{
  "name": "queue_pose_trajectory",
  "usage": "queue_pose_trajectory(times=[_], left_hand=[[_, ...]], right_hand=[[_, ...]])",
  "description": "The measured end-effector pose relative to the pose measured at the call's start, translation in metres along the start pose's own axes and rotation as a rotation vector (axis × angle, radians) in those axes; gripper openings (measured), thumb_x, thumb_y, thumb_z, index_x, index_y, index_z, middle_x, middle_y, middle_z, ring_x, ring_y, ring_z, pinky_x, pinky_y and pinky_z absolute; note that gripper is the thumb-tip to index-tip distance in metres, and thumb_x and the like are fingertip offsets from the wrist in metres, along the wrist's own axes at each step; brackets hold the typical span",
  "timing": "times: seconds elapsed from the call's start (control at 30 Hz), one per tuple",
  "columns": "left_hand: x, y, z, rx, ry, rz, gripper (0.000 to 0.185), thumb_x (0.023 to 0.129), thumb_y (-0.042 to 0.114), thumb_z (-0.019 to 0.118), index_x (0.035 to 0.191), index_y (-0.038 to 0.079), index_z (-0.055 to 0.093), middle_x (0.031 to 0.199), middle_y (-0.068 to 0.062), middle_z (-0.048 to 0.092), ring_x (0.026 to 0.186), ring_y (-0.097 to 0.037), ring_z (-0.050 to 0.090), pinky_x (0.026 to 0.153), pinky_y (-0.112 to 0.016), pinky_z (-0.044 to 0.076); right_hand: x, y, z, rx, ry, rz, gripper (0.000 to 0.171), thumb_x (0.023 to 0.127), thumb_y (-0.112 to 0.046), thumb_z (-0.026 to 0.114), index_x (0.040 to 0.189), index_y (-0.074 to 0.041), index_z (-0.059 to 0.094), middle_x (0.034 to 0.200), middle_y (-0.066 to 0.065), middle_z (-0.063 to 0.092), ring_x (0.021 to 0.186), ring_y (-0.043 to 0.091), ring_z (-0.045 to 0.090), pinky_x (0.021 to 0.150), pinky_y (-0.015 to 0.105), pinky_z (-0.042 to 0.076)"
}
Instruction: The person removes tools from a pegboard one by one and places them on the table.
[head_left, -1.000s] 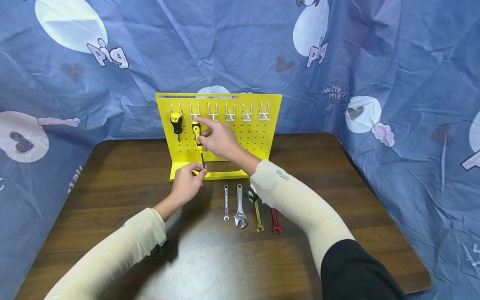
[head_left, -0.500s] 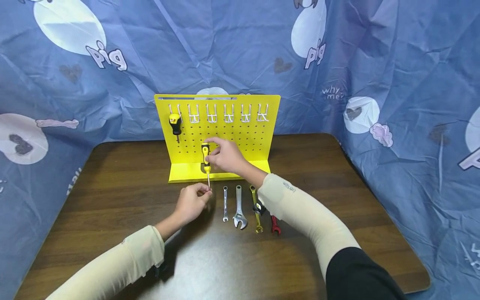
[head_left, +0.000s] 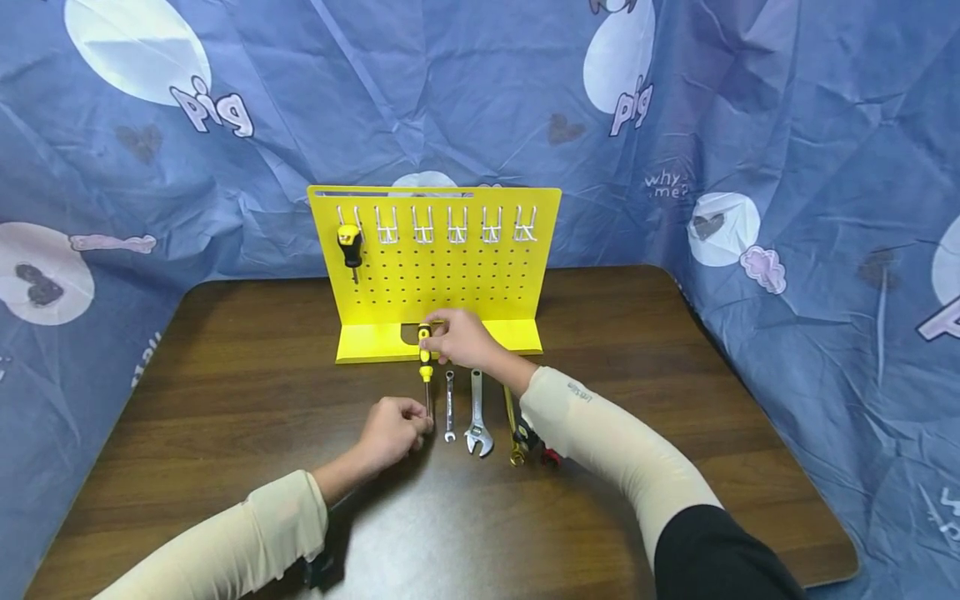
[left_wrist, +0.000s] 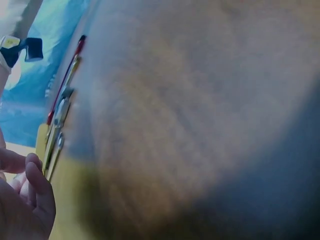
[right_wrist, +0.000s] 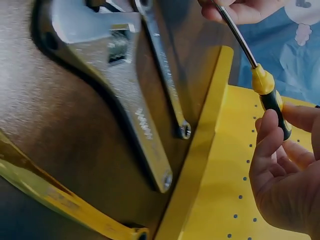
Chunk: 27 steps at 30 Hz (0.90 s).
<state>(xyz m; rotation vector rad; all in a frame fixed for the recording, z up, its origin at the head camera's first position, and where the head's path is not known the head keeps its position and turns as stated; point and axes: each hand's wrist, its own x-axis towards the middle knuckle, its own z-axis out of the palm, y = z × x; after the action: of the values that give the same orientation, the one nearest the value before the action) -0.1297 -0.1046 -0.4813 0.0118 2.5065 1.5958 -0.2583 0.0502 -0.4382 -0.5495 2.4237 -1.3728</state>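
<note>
You have brought the yellow-and-black-handled screwdriver (head_left: 425, 360) down off the yellow pegboard rack (head_left: 480, 275) to frame centre; your right hand (head_left: 463, 337) grips its handle, your left hand (head_left: 393, 429) apparently pinches its tip, beside the small silver spanner (head_left: 448, 406).

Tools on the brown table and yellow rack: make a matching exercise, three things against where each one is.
Things:
1. stubby screwdriver
2. long screwdriver
3. adjustable wrench

Places:
A. lying flat on the table
B. hanging on the pegboard
C. held between left hand and right hand

Pairs: 1-B, 2-C, 3-A
</note>
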Motion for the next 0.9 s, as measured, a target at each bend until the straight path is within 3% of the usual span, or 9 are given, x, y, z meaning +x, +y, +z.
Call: queue_pose_trajectory(times=[0.23, 0.47, 0.7, 0.9], left_hand=[[-0.012, -0.002, 0.005, -0.006, -0.023, -0.086, 0.011, 0.088, -0.002, 0.068, 0.078, 0.001, 0.071, 0.057, -0.007, 0.061, 0.046, -0.012, 0.052, 0.039, -0.023, 0.041], [-0.015, -0.004, 0.006, -0.029, -0.029, -0.152, 0.014, 0.088, 0.003, 0.071, 0.074, 0.0, 0.073, 0.061, -0.006, 0.064, 0.043, -0.012, 0.054, 0.039, -0.022, 0.041], [-0.014, -0.005, 0.004, 0.145, -0.023, -0.094, 0.024, 0.087, 0.01, 0.077, 0.065, 0.005, 0.07, 0.057, -0.002, 0.063, 0.043, -0.012, 0.058, 0.042, -0.025, 0.046], [-0.013, -0.005, 0.004, 0.217, -0.025, -0.079, 0.025, 0.085, 0.011, 0.078, 0.063, 0.008, 0.068, 0.051, 0.0, 0.061, 0.042, -0.012, 0.059, 0.042, -0.026, 0.045]], right_hand=[[-0.004, 0.007, 0.01, -0.022, 0.001, 0.075, 0.034, 0.089, -0.011, 0.077, 0.121, -0.002, 0.068, 0.077, 0.005, 0.071, 0.071, 0.035, 0.071, 0.052, 0.027, 0.051], [-0.006, 0.013, 0.018, 0.048, 0.018, 0.202, 0.035, 0.087, -0.008, 0.08, 0.119, -0.002, 0.07, 0.075, 0.006, 0.072, 0.059, 0.024, 0.068, 0.051, 0.025, 0.049], [-0.006, 0.019, 0.022, 0.097, 0.001, 0.229, 0.037, 0.086, -0.004, 0.079, 0.121, 0.003, 0.068, 0.074, 0.009, 0.072, 0.05, 0.014, 0.062, 0.047, 0.021, 0.047], [-0.004, 0.022, 0.025, 0.039, 0.006, 0.22, 0.031, 0.086, -0.005, 0.08, 0.115, 0.001, 0.07, 0.071, 0.009, 0.071, 0.052, 0.014, 0.061, 0.047, 0.022, 0.047]])
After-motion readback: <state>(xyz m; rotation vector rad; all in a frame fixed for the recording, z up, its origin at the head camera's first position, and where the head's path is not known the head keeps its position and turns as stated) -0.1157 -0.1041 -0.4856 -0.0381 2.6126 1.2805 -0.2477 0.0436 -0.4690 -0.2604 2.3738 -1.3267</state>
